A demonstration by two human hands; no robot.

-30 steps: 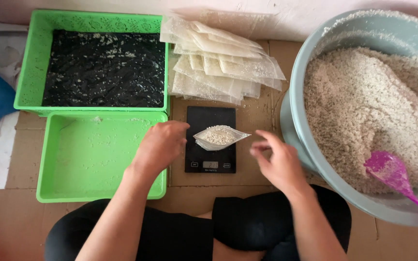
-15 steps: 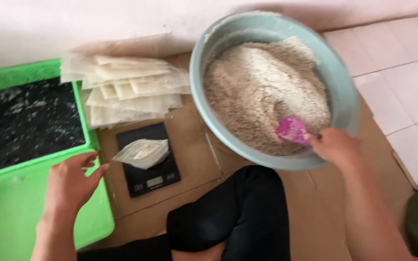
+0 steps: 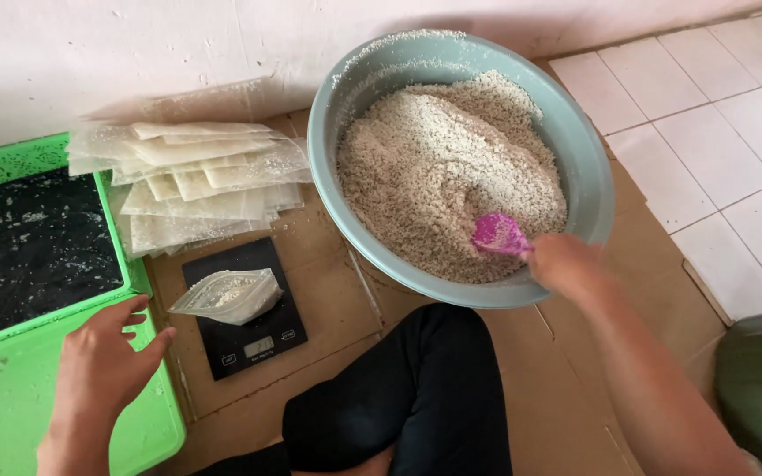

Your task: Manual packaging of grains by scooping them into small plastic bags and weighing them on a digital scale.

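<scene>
Both hands are working far apart as I am watching from here. My right hand [image 3: 566, 263] is gripping the handle of the pink scoop [image 3: 497, 234], closed around it, and the scoop's bowl is sitting in the pale grain [image 3: 443, 167] near the front edge of the big grey-blue basin [image 3: 332, 106]. My left hand [image 3: 103, 357] is hanging open with its fingers spread, holding nothing, over the edge of the green tray [image 3: 147, 432]. The small clear bag [image 3: 227, 295], partly filled with grain, is lying on the black scale [image 3: 257, 344], just beside my left hand and well apart from my right. The bag is lying long-ways from left to right, and I cannot tell which end is its mouth. So the scoop is having to travel left and toward me to reach the bag, while the left hand is already sitting next to it
</scene>
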